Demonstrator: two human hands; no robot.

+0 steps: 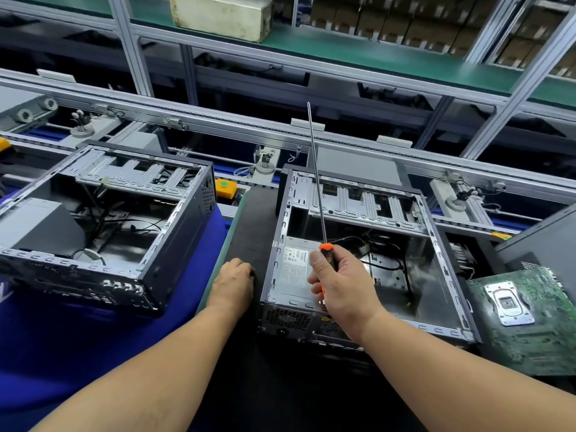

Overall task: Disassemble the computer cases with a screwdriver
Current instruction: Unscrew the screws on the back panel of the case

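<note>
An open computer case (pixel 436 244) lies on its side on the dark mat in front of me, its power supply (pixel 293 269) at the near left corner. My right hand (pixel 339 285) grips the orange-and-black handle of a long screwdriver (pixel 316 176), whose thin shaft points up and away above the case. My left hand (pixel 233 282) rests on the mat beside the case's left wall, fingers curled down; I cannot see anything in it. A second open case (pixel 174 232) lies to the left on a blue surface.
A green motherboard (pixel 526 319) lies to the right of the near case, with a dark panel (pixel 542 235) behind it. A conveyor rail (pixel 218 126) and aluminium frame run across the back. A yellow box with a green button (pixel 225 187) sits between the cases.
</note>
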